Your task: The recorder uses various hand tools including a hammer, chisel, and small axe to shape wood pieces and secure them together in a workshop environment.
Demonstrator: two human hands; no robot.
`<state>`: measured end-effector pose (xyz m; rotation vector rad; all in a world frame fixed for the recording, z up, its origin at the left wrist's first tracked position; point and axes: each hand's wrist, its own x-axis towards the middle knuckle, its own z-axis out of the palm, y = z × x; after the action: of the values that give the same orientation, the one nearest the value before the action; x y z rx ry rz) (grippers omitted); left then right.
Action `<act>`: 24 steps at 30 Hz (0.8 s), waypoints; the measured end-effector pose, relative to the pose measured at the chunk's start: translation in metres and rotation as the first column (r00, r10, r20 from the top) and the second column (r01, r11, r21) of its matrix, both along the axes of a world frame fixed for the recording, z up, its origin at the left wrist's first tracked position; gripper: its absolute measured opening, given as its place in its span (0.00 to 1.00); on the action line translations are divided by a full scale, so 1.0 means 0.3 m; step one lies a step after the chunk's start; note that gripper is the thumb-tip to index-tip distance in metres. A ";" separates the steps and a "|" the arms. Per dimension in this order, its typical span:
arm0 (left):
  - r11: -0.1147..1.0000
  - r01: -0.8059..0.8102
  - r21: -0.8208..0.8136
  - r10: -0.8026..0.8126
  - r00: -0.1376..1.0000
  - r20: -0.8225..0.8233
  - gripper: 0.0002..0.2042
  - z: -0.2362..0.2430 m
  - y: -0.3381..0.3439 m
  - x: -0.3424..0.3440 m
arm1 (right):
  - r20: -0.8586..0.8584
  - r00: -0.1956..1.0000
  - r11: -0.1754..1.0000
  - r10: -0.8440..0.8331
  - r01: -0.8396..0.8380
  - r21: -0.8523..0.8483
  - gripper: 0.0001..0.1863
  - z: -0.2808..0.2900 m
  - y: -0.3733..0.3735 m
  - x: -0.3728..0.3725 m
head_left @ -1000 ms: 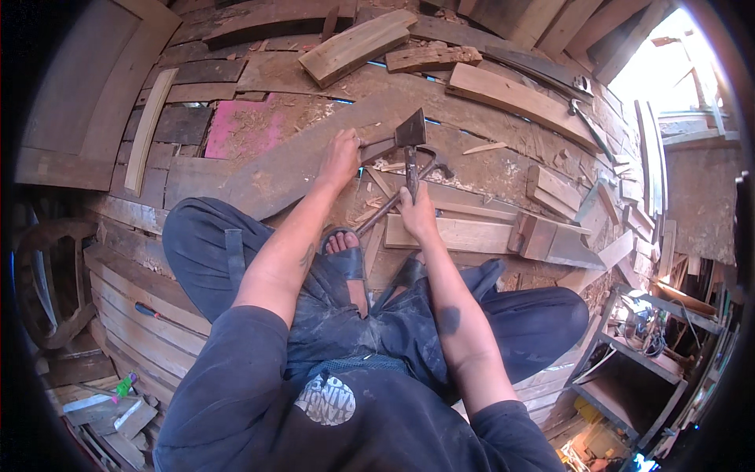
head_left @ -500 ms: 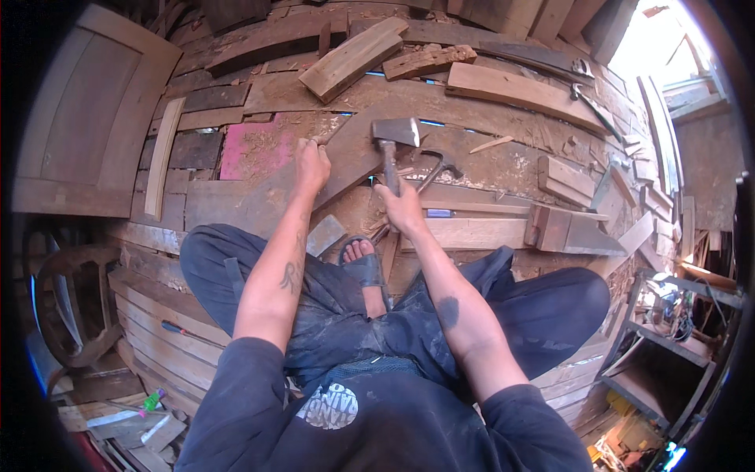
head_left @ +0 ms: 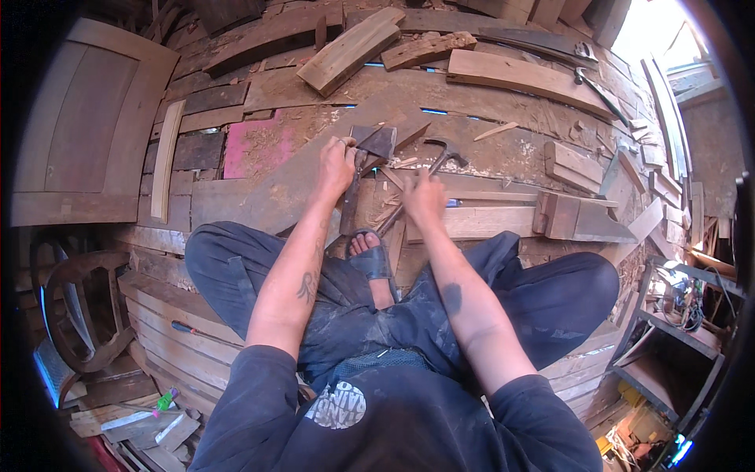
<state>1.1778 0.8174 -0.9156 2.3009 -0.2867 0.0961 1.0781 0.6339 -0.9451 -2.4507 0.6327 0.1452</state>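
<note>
My right hand [head_left: 425, 198] is closed round the handle of a claw hammer [head_left: 447, 151], its dark metal head lying beyond my knuckles. My left hand [head_left: 338, 165] has its fingers curled in, beside the hatchet [head_left: 379, 141]. What those fingers grip, if anything, is hidden. The hatchet's dark blade lies just right of my left fingertips, and its handle slants back toward my sandalled foot [head_left: 368, 256]. Under and beside it is a wide brown board [head_left: 275, 193]. A pointed strip of wood [head_left: 413, 137] shows just past the blade.
Thick wood offcuts [head_left: 350, 51] and a handsaw [head_left: 543, 46] lie at the far side. A second hammer [head_left: 602, 94] rests at the far right. Nearer are a wood block [head_left: 570, 167] and a notched timber [head_left: 582, 219]. A panelled door [head_left: 94, 118] stands left; a screwdriver [head_left: 189, 327] lies lower left.
The hatchet has left my right hand and now lies beside my left. My right hand has moved right and taken hold of the claw hammer. My left hand has shifted slightly right.
</note>
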 end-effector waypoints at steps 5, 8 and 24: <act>0.985 0.014 0.169 0.003 0.995 -0.100 0.09 -0.034 0.002 -0.047 | -0.204 0.979 0.996 0.024 -0.041 -0.079 0.22 -0.039 -0.045 -0.022; 0.989 -0.029 0.148 0.052 0.987 -0.151 0.08 -0.020 -0.003 -0.071 | -0.237 0.963 0.980 0.127 -0.159 -0.121 0.23 -0.067 -0.041 -0.005; 0.985 -0.033 0.169 0.036 0.999 -0.019 0.11 -0.044 0.016 -0.063 | -0.237 0.967 0.995 -0.095 0.095 -0.012 0.22 -0.020 -0.100 0.051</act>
<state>1.1588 0.8223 -0.9289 2.4743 -0.2520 0.0657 1.0935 0.6039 -0.9512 -2.4173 0.8513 0.4051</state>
